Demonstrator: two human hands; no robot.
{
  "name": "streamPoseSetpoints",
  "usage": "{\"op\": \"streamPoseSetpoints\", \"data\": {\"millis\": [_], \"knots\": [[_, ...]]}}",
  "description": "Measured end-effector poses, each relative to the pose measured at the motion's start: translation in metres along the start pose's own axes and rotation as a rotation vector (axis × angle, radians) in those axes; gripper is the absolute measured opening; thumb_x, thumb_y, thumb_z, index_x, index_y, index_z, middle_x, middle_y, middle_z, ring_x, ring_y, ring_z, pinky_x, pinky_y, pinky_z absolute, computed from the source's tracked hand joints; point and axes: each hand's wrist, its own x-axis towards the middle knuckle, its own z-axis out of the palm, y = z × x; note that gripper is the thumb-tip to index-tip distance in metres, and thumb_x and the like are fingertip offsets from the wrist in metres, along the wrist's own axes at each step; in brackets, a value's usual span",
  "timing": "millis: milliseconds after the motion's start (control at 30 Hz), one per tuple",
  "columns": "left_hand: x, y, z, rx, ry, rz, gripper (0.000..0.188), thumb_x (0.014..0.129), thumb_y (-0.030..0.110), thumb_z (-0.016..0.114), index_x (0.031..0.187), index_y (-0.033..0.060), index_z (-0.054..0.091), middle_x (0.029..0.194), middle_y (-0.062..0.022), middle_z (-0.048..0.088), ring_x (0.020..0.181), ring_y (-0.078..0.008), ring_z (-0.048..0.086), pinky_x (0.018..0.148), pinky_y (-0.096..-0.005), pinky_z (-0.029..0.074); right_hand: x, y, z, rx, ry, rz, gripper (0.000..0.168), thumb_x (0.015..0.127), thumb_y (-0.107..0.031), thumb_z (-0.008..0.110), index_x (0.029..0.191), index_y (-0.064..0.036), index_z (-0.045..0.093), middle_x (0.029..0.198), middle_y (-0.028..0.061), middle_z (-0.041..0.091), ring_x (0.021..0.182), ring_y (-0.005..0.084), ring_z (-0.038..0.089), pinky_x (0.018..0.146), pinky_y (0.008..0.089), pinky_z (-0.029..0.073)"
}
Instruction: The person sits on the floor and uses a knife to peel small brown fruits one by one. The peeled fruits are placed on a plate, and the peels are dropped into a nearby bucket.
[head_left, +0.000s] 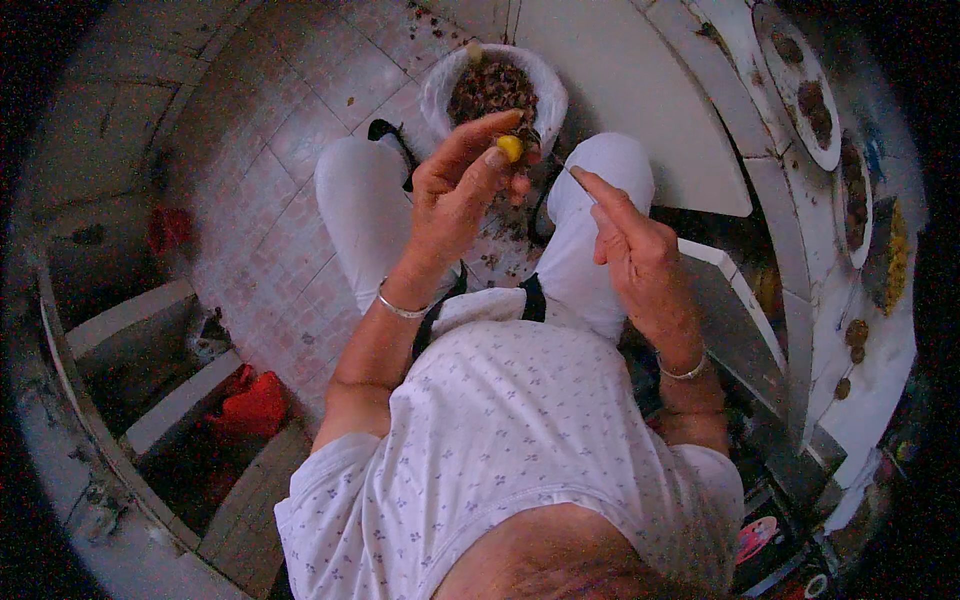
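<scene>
My left hand holds a small yellow rounded piece of food between thumb and fingers, with something dark beside it. A thin blade, seemingly a small knife, points out from my right hand, which is closed around its handle; the index finger lies along it. The knife is apart from the yellow piece. Past my left hand, between my knees, a bin lined with a white plastic bag stands on the floor. Dark brown scraps fill much of what I can see inside it, and my fingers hide its near side.
Scraps litter the tiled floor around the bin. A pale panel stands to the right. On the white counter beyond are plates with brown heaps and a few small brown pieces. Red bags sit in shelving at left.
</scene>
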Motion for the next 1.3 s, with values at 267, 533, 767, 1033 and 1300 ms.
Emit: {"op": "streamPoseSetpoints", "data": {"millis": [267,533,767,1033,1300], "knots": [[0.011,-0.014,-0.016,-0.282,-0.131,-0.111,0.025,0.095,0.013,0.047,0.118,0.0058,0.048,0.103,-0.0145,0.059,0.076,-0.0122,0.056,0.066,-0.0250,0.048,0.003,0.018,0.010,0.249,-0.083,0.224,0.032,0.097,-0.017,0.042,0.128,-0.010,0.049,0.061,0.0076,0.051,0.052,0.0123,0.050,0.051,0.0294,0.044],[0.008,-0.010,-0.018,-0.099,-0.074,-0.116,0.021,0.093,0.012,0.050,0.113,0.0071,0.051,0.100,-0.0130,0.060,0.075,-0.0134,0.057,0.067,-0.0251,0.049,0.006,0.035,0.007,0.465,-0.209,0.435,0.032,0.096,-0.023,0.043,0.123,-0.007,0.053,0.059,-0.0001,0.048,0.048,0.0083,0.042,0.045,0.0236,0.036],[0.004,-0.002,0.000,0.411,0.013,0.259,0.020,0.084,0.002,0.062,0.103,0.0021,0.058,0.096,-0.0102,0.065,0.075,-0.0185,0.061,0.069,-0.0286,0.050,0.003,0.037,-0.006,0.647,0.130,0.595,0.023,0.090,-0.026,0.058,0.096,-0.004,0.056,0.057,-0.0042,0.043,0.041,0.0011,0.031,0.036,0.0175,0.023],[-0.001,-0.011,0.011,1.095,-0.100,0.794,0.033,0.068,-0.006,0.070,0.099,0.0042,0.062,0.098,-0.0108,0.066,0.084,-0.0243,0.062,0.067,-0.0293,0.049,0.024,0.019,0.034,1.121,0.058,0.422,0.025,0.083,-0.022,0.068,0.101,-0.007,0.059,0.077,-0.0024,0.059,0.055,0.0037,0.047,0.045,0.0193,0.036],[-0.009,-0.011,0.023,0.955,-0.096,0.662,0.036,0.070,-0.016,0.059,0.103,-0.0002,0.060,0.101,-0.0149,0.063,0.084,-0.0296,0.060,0.073,-0.0340,0.050,0.019,0.033,0.041,1.001,0.157,0.320,0.027,0.083,-0.017,0.066,0.104,-0.006,0.055,0.076,-0.0028,0.057,0.055,0.0038,0.047,0.044,0.0194,0.036]]}}
